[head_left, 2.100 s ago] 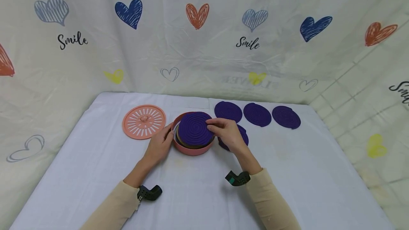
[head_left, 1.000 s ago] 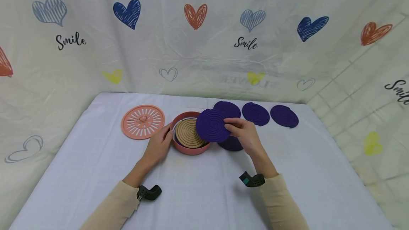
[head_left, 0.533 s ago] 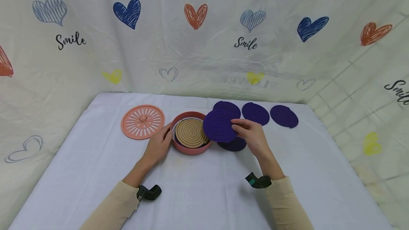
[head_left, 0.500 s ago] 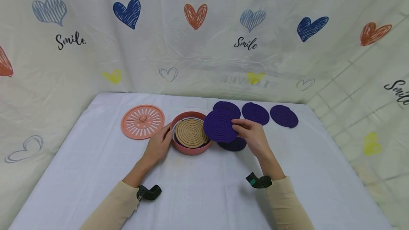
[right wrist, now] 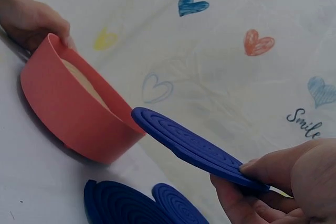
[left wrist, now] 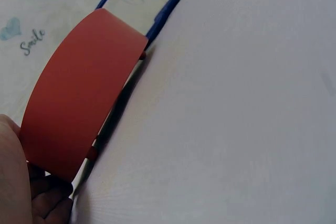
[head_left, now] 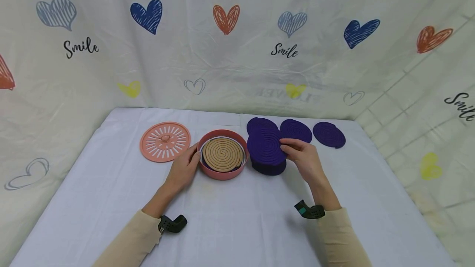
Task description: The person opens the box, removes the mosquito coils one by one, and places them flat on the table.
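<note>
A round coral tin (head_left: 222, 175) stands at mid-table in the head view, a tan spiral coil (head_left: 222, 154) lying inside. My left hand (head_left: 183, 168) grips the tin's left side; in the left wrist view its fingers curl round the wall of the tin (left wrist: 79, 93). Between thumb and fingers my right hand (head_left: 306, 162) pinches the right edge of a purple spiral coil (head_left: 265, 146). That coil (right wrist: 189, 145) hangs tilted in the air to the right of the tin, above another purple coil (head_left: 269, 169), which it partly covers in the head view.
At the left lies a coral slotted lid (head_left: 165, 141). Along the back right, purple coils lie on the white cloth: one (head_left: 262, 123) partly behind the held coil, one (head_left: 295, 130) beside it, and one (head_left: 329, 135) farthest right. A printed curtain (head_left: 237, 73) hangs behind.
The held purple coil has moved right with my right hand, from over the tin to beside it, uncovering the tan coil. My left hand has stayed on the tin.
</note>
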Tool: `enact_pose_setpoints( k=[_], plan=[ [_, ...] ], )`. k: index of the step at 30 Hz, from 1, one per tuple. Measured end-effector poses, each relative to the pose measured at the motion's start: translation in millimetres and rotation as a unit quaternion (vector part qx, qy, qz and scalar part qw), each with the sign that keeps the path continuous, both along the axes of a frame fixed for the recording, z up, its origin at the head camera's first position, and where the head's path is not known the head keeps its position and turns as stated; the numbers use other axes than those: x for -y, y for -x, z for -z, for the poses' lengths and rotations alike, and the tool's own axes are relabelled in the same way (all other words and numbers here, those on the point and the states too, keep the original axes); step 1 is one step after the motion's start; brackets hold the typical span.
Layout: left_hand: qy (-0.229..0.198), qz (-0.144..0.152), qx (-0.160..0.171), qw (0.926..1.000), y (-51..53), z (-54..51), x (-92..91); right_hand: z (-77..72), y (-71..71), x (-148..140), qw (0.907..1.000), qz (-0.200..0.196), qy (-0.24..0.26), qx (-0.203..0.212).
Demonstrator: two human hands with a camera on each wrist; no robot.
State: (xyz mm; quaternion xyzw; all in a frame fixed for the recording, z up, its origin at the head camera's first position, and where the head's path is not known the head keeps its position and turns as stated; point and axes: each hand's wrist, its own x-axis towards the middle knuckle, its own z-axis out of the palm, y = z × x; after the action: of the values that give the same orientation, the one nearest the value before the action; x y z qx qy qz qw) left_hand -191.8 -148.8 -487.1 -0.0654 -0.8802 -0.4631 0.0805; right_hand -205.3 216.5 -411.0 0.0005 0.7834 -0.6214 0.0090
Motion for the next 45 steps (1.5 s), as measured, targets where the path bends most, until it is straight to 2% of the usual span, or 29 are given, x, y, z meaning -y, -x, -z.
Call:
enact_pose_setpoints(
  k=[25,32,38,45],
  plan=[
    [0.001,-0.003,-0.009,1.0000,-0.8,-0.5,-0.9,6.3,-5.5,-46.3,0.9974,0.053,0.044,0.020],
    [0.001,0.001,0.002,1.0000,0.0,0.7,0.2,6.8,-6.3,-61.0,0.9937,0.059,0.093,0.019],
    [0.003,0.001,0.002,1.0000,-0.1,1.2,0.1,8.2,-6.7,-70.7,0.9910,0.069,0.112,0.021],
    [-0.004,0.002,-0.006,1.0000,-1.3,1.0,-0.2,16.5,-5.1,-78.9,0.9893,0.074,0.123,0.023]
  ],
)
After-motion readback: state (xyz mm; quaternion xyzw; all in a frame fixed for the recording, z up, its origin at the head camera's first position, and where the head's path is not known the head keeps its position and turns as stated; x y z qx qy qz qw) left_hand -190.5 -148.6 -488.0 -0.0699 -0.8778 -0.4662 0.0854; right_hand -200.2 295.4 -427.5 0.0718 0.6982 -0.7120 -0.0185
